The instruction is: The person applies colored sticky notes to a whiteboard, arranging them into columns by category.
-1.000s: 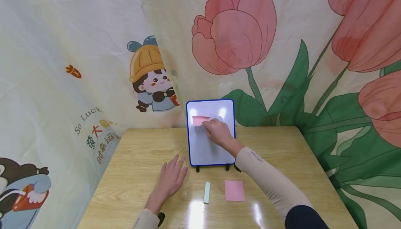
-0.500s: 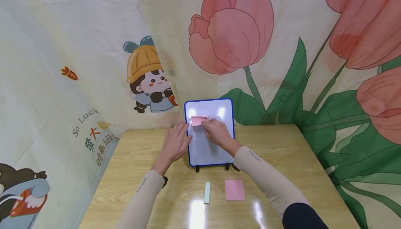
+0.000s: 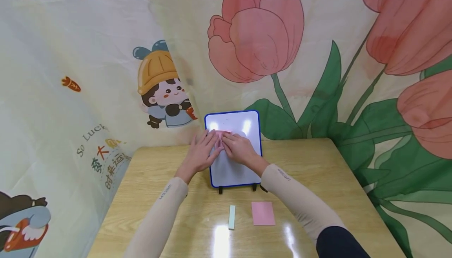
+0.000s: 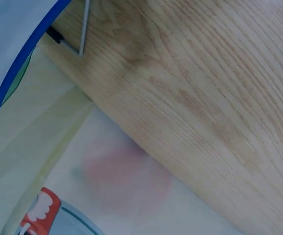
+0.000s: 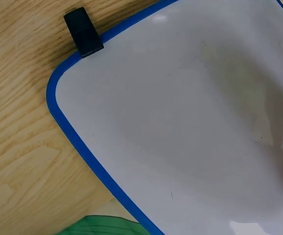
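Note:
A pink sticky note (image 3: 219, 143) is on the upper left of a small blue-framed whiteboard (image 3: 234, 171), its top edge curling off the surface. My left hand (image 3: 198, 155) reaches over the board's left edge, its straight fingers on the note's left side. From the other side my right hand (image 3: 241, 150) lays its extended fingertips on the note's right part. Much of the note is hidden under the fingers, and a creased strip shows between the hands. The right wrist view shows the board's white face (image 5: 146, 112) with a faint reflection.
A pink square note (image 3: 263, 213) and a narrow pale green strip (image 3: 231, 217) lie on the wooden table (image 3: 159, 211) before the board. Black feet (image 3: 220, 190) hold the board up, with a wire leg (image 4: 84, 29) behind. A printed cloth (image 3: 106, 34) hangs beyond the table.
My left hand has risen from the table to the board's left edge, then onto the note. My right hand's fingers have straightened and shifted slightly left over the note.

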Tool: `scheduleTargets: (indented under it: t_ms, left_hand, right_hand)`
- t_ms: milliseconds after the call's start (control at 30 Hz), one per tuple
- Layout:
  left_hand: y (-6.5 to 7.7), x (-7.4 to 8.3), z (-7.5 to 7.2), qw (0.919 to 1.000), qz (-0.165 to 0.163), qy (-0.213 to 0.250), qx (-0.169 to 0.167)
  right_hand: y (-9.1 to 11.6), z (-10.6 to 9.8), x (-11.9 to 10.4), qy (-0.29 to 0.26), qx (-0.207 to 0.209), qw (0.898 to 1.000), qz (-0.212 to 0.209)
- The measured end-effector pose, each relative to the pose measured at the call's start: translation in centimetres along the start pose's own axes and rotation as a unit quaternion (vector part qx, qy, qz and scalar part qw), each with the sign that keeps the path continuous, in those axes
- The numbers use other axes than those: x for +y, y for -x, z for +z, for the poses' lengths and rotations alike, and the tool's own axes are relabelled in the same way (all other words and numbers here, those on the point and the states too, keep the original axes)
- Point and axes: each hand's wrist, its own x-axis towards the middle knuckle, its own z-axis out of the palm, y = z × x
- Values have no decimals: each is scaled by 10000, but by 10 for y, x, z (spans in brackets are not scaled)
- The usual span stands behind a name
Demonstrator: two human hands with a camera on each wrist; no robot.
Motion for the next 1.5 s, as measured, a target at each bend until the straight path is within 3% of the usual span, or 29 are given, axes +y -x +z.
scheduleTargets:
  t_ms: [233,500,700,1100,1500]
  left_hand:
    - [-4,-3,4,9995,0,-301,102]
    - [-3,-5,12,9967,-42,-810,-86]
    - [-2,-6,12,9961,-128,-851,-171]
    - [1,-5,9,9977,-190,-630,-172]
    - [1,-7,13,9966,-214,-757,-264]
  right_hand:
    - [-6,-3,-1,134,-157,9995,-249]
    - [-6,-2,-1,860,-708,9937,-146]
    - [1,-1,2,1325,-1086,9852,-14]
    - [14,-1,17,1701,-852,9817,-15]
    - [21,-1,25,1368,-853,9869,4]
